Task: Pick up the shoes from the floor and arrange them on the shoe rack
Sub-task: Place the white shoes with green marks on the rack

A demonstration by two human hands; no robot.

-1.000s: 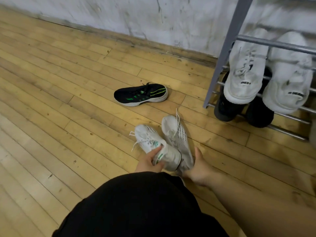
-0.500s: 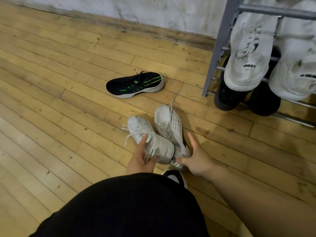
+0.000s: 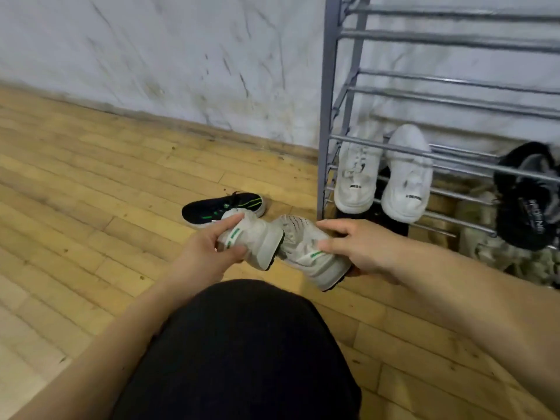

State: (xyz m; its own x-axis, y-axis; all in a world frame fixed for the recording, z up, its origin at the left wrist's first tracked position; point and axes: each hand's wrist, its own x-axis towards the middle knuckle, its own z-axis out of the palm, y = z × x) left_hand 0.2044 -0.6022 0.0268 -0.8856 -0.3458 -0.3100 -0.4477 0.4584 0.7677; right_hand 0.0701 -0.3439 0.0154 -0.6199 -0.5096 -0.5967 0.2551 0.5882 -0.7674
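Observation:
My left hand (image 3: 209, 248) grips the heel of one white sneaker with green marks (image 3: 260, 237), lifted off the floor. My right hand (image 3: 360, 247) grips the heel of the matching white sneaker (image 3: 306, 250) beside it. Both shoes point away from me, toward the grey metal shoe rack (image 3: 325, 116). A black sneaker with green stripes (image 3: 212, 209) lies on the wooden floor just behind the left-hand shoe. A pair of white shoes (image 3: 385, 177) sits on a low shelf of the rack.
A black furry slipper (image 3: 527, 195) hangs on the rack at far right, and dark shoes sit under the white pair. The rack's upper bars (image 3: 454, 40) hold nothing. A white wall (image 3: 181, 56) stands behind. My black-clothed knee (image 3: 242, 344) fills the foreground.
Both hands have closed on the white sneakers' heels and lifted them off the floor. My view has tilted up, showing more of the rack.

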